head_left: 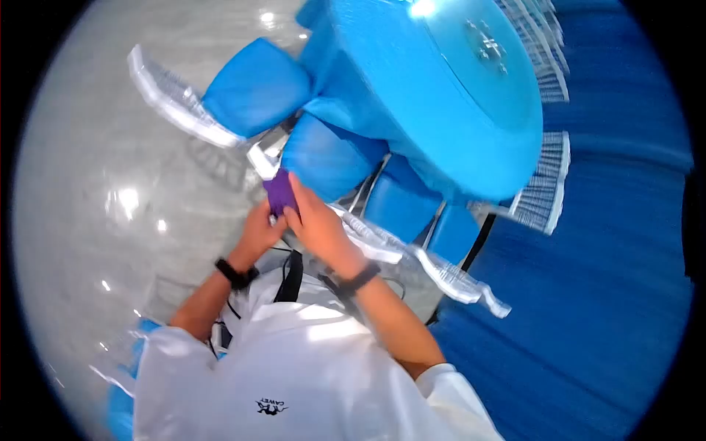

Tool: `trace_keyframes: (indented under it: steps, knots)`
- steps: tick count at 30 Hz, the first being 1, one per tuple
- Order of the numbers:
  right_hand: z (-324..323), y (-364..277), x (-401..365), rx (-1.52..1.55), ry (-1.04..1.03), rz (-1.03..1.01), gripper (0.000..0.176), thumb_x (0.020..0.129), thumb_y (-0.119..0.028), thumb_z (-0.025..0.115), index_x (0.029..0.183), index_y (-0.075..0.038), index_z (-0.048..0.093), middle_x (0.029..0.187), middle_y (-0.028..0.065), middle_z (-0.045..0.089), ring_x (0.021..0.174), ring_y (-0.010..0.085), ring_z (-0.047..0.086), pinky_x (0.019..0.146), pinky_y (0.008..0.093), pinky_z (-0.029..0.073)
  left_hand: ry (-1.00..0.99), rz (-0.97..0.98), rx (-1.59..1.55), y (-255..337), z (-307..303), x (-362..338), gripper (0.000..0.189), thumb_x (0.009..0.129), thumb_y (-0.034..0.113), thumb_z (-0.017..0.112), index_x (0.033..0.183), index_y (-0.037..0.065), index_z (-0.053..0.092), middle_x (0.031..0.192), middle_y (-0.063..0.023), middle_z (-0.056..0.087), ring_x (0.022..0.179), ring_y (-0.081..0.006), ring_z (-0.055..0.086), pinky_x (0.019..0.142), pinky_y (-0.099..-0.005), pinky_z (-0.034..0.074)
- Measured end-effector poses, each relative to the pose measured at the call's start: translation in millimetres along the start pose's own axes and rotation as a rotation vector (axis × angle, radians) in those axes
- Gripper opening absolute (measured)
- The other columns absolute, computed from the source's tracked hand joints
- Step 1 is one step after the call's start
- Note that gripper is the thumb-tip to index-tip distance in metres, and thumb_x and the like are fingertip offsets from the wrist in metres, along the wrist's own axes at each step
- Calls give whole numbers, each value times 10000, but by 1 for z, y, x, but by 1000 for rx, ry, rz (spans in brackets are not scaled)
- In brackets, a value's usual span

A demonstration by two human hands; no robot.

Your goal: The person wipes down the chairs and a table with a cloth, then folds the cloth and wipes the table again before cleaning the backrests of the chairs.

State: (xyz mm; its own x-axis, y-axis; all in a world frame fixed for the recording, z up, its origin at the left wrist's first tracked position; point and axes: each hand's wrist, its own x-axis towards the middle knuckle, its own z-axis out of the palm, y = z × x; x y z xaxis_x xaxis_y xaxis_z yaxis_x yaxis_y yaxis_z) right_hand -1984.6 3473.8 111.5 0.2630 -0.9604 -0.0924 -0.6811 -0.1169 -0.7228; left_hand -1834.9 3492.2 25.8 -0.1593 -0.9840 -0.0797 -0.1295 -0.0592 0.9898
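Note:
A small purple cloth (pixel 280 191) is pinched between my two hands, folded over or lying against the white chair back (pixel 262 162). My left hand (pixel 259 237) grips its lower left edge, fingers closed. My right hand (pixel 318 223) is shut on its right side, with the fingers pointing up along it. Part of the cloth is hidden behind my fingers, and the hands are slightly blurred. Just beyond the cloth is the blue seat (pixel 331 153) of a chair.
A round table with a blue cover (pixel 412 81) and a glass turntable (pixel 482 51) stands ahead. Another white chair with a blue seat (pixel 257 87) is at left; several more line the table. Blue drapery (pixel 581 294) fills the right. Shiny grey floor (pixel 95 184) lies left.

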Motion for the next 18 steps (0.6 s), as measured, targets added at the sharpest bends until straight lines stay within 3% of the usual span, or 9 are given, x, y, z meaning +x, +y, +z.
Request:
trace_keyframes:
  steps: [2,6,8,9,11,13,15,17,18]
  knots:
    - [-24,5,-38,-15,-44,74,588,871,-149,592,1415,-59,388,1200,223,580,1102,413,558,925,456,461,-270,-65,306,16,9,-14,257,798,178,636,978,-2,603,820,-190,665,757,-345,651,674,-408,502]
    - [-48,48,-115,-64,84,114,561,834,-147,634,1358,-50,460,1266,183,552,1153,352,529,985,439,413,-546,121,456,35,36,-12,233,786,199,648,867,-10,586,766,-201,640,738,-405,616,664,-463,496]
    - [-60,69,-141,-306,155,56,579,760,-105,657,1314,-54,496,1229,146,560,1168,319,520,984,445,404,-955,301,721,47,46,1,212,768,191,660,794,-2,577,727,-194,615,688,-397,604,644,-493,485]
    - [-69,77,-152,-283,153,98,601,724,-100,673,1302,-58,513,1242,133,557,1180,306,517,999,443,395,-806,499,527,35,66,-4,166,759,158,644,789,1,600,730,-189,616,663,-383,605,630,-490,488]
    - [-84,93,-176,-387,140,123,559,725,-116,654,1270,-52,545,1252,122,573,1200,293,512,998,434,412,-1107,302,665,43,96,-14,264,789,119,634,1022,7,580,835,-213,621,757,-422,594,690,-492,483]
    - [-89,118,-191,-363,271,111,515,735,-109,646,1240,-49,566,1219,122,592,1162,290,541,959,415,444,-1169,393,548,27,137,-24,236,832,113,592,1041,5,576,854,-242,609,773,-440,588,698,-496,484]
    - [-93,126,-207,-364,400,98,473,744,-102,638,1211,-46,587,1185,121,611,1124,286,570,921,396,476,-1271,531,733,41,167,-29,237,862,122,561,1060,-9,558,854,-256,604,789,-462,579,706,-500,479]
    - [-106,129,-212,-146,366,145,402,765,-96,627,1164,-44,612,1119,123,638,1032,288,616,833,371,517,-1199,106,427,60,190,-26,230,868,89,535,1069,-22,540,875,-269,605,816,-476,578,714,-503,470]
    - [-102,128,-217,-141,488,123,406,770,-122,644,1165,-37,606,1092,133,641,965,297,636,806,374,521,-1265,214,435,66,188,-22,224,869,57,514,1078,-24,530,906,-277,608,852,-481,578,731,-500,462]
